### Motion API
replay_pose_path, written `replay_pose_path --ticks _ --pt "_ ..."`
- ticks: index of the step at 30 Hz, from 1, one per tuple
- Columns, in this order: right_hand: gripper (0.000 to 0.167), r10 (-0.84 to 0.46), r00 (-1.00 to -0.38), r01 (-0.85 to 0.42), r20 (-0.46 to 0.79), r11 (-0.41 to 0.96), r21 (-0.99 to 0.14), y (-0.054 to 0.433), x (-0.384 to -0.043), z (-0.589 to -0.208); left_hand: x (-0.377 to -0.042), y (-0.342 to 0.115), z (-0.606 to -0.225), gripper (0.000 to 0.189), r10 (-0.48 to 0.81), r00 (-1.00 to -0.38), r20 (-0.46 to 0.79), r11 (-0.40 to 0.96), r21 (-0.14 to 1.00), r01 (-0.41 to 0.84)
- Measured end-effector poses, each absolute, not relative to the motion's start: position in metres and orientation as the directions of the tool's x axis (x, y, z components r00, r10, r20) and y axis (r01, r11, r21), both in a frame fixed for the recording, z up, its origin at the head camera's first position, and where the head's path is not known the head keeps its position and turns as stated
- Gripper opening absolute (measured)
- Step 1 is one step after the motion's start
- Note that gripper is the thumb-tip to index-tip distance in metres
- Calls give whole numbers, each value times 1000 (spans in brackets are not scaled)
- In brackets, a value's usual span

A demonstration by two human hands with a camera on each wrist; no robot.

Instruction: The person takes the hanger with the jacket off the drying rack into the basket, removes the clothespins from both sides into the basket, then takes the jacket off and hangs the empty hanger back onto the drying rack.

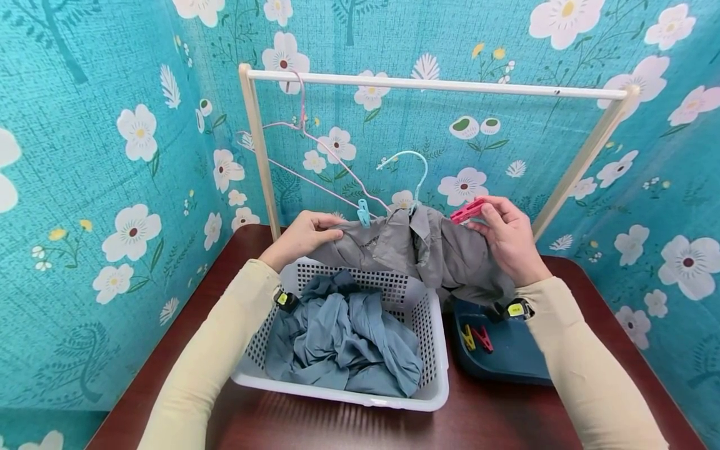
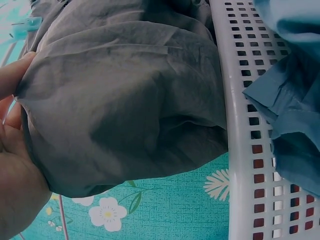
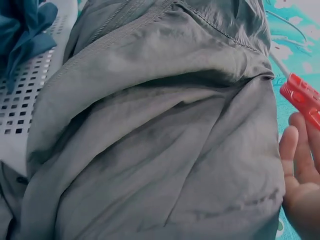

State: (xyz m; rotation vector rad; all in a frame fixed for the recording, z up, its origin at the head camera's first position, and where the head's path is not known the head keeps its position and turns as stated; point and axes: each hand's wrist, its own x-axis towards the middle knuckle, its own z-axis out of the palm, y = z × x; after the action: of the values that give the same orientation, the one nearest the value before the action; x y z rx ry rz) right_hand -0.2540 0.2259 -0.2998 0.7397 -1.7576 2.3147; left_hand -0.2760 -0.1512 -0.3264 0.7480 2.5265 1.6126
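Fingers and thumb of the right hand (image 1: 512, 240) pinch a red plastic clothespin (image 1: 468, 210) just beside the upper edge of a crumpled grey cloth garment (image 1: 394, 250), while the left hand (image 1: 304, 237) pinches that garment's other end between thumb and fingers. The garment drapes over a pale-blue curved-hook hanger (image 1: 424, 172), and a light-blue plastic clothespin (image 1: 364, 214) grips its top near the left hand. Below stands a white perforated plastic basket (image 1: 441, 375) holding rumpled blue-grey cloth (image 1: 343, 344). Right of it, a dark-blue shallow tray (image 1: 523, 356) bears a small yellow clothespin (image 1: 468, 338) and a small red clothespin (image 1: 482, 338). Behind, a thin pink hanger (image 1: 304, 106) hooks over a white horizontal rod (image 1: 439, 84) between wooden posts. Dark reddish-brown tabletop (image 1: 484, 419) lies beneath basket and tray.
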Motion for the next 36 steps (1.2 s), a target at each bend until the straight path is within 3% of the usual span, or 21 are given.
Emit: replay_pose_path --ticks 5,12,19,27,36 --pt "28 -257 -852 -390 457 -272 -880 241 -248 -303 -276 -151 -327 30 402 -891 211 327 876 355" --pt "32 -467 -794 -362 388 -150 -920 268 -239 -308 -277 -152 -328 29 371 -898 234 298 887 354" --pt "36 -535 -823 -321 191 161 -933 297 -230 -318 -278 -153 -327 28 364 -890 274 277 881 384" --pt "38 -519 -854 -176 -45 369 -913 329 -231 -335 -279 -155 -327 28 328 -898 293 247 891 381" --pt "52 -559 -767 -45 -315 537 -843 351 -241 -360 -279 -153 -325 27 296 -905 306 234 896 379"
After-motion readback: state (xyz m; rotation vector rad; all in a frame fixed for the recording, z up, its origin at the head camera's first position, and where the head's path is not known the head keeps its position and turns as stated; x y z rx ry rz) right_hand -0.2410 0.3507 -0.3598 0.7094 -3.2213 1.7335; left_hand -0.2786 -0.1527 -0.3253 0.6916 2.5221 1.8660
